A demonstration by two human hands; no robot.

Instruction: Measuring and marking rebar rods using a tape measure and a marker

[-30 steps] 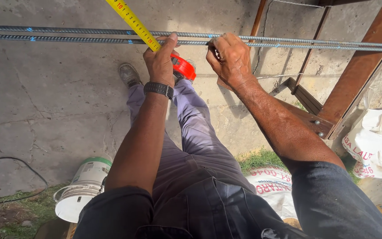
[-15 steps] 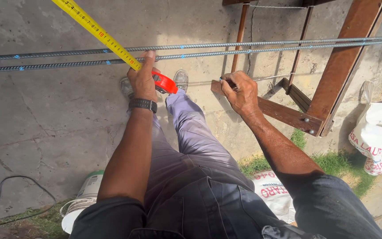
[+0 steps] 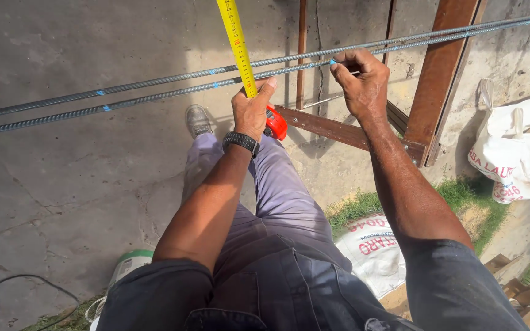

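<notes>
Two ribbed steel bars [image 3: 154, 86] with small blue marks run side by side across the view, above a concrete floor. My left hand [image 3: 251, 110] grips a red tape measure case [image 3: 275, 122] and pins its yellow tape [image 3: 235, 43] against the nearer bar with the thumb. The tape runs up and out of the top of the view. My right hand [image 3: 361, 83] is closed on a small thin marking tool that I can hardly see, its tip touching the nearer bar at a blue mark. A black watch sits on my left wrist.
A brown wooden frame [image 3: 437, 73] stands under the bars at right. White printed sacks lie at far right [image 3: 516, 153] and by my right leg [image 3: 372, 245]. A white bucket [image 3: 124, 266] and a dark cable [image 3: 26, 288] are at lower left. Grass [image 3: 351, 211] edges the concrete.
The view has swung, so the bars and frame sit differently. The tape now points almost straight up instead of slanting left. My right hand has risen to the nearer bar.
</notes>
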